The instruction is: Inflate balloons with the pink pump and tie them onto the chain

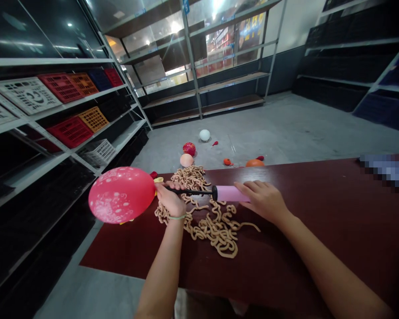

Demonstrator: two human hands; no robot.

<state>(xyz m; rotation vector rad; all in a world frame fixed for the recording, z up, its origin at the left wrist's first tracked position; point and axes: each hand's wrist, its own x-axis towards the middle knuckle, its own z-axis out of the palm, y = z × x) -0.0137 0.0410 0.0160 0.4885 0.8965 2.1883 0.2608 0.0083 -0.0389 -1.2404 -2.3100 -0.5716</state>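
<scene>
Here we go: the left hand [168, 199] is clamped shut, fingers pressed together around the neck of a pink balloon [121, 195] where it meets the black nozzle of a hand pump [189, 191]. The balloon is plump and round, out at the left of the frame, hanging off the table edge. A thin green band [177, 217] circles that wrist.

Over to the right hand [261, 200]: its fingers [249, 190] lie slightly spread across the end of the pump's pink barrel [231, 193], touching it. The thumb is out of sight, so I can't tell if the hand wraps right around. The pump lies level across the middle of the frame, above a heap of knobbly tan strands [206, 221] on a dark red table [319, 252].

White print speckles the balloon, but no words can be read, and the pump shows no legible label.

Beyond the table, more balloons sit on the grey floor [279, 124]: white [204, 135], red [189, 149], peach [186, 160] and orange [254, 163]. Upper left, metal shelves [69, 106] carry plastic crates, red [60, 87] and white [25, 94].
</scene>
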